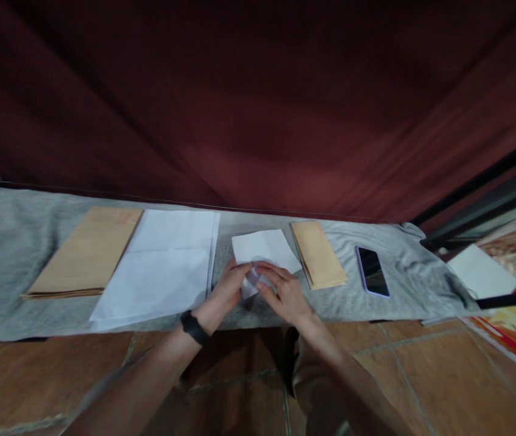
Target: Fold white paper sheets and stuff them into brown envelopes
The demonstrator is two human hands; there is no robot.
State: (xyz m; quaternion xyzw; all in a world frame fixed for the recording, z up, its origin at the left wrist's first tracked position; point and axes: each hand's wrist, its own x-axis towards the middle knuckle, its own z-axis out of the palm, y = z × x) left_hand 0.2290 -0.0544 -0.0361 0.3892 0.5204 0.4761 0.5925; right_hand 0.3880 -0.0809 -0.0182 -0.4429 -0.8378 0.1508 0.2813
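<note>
A small white sheet of paper lies on the grey cloth in front of me, its near part bent up or folded under my fingers. My left hand, with a black band on the wrist, is closed on the paper's near left side. My right hand holds the near part of the same sheet from the right, fingers bent over it and fingertips close to those of the left. The fingers hide part of the fold.
Large white sheets and big brown envelopes lie to the left. To the right are small brown envelopes and a phone. A dark red curtain hangs behind the grey cloth. Tiled floor shows below.
</note>
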